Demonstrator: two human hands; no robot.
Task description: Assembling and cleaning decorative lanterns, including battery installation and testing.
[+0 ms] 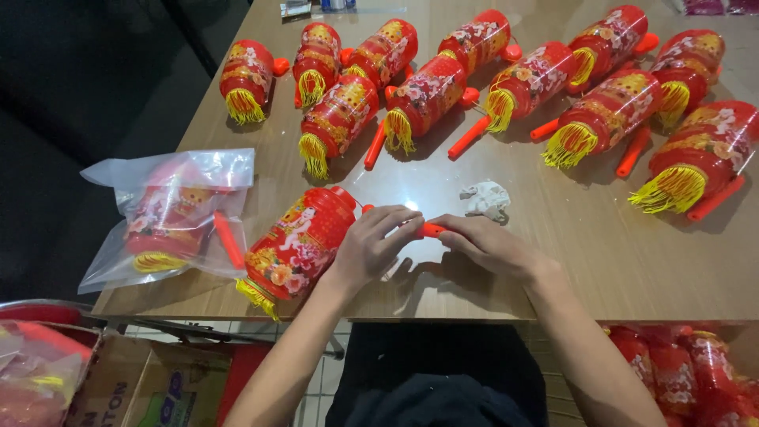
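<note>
- Left hand (371, 241) lay curled over the near end of an orange handle (431, 230), fingers bent down onto it, just beside the top of a red lantern (299, 243).
- Right hand (486, 241) pinched the other end of the same orange handle, fingers pressed together; only a short orange piece showed between the two hands.
- That red lantern lay on its side at the near edge of the wooden table (601, 261), yellow fringe pointing toward the person, printed flowers on its side.
- Nothing stood between the hands and the lantern; the hands themselves hid most of the handle.
- A crumpled white scrap (486, 198) lay just beyond the right hand, apart from it.
- To the left, a clear plastic bag (170, 213) held one more folded lantern with its orange stick, near the table's left edge.
- Across the far half of the table lay a row of finished lanterns (427, 91) on their sides, yellow tassels facing the person: ten counted, each with an orange stick.
- Total on the table: eleven open lanterns plus one bagged.
- Below the table edge on the left sat a cardboard box (126, 387); on the right, more bagged red lanterns (680, 368), number unclear.
</note>
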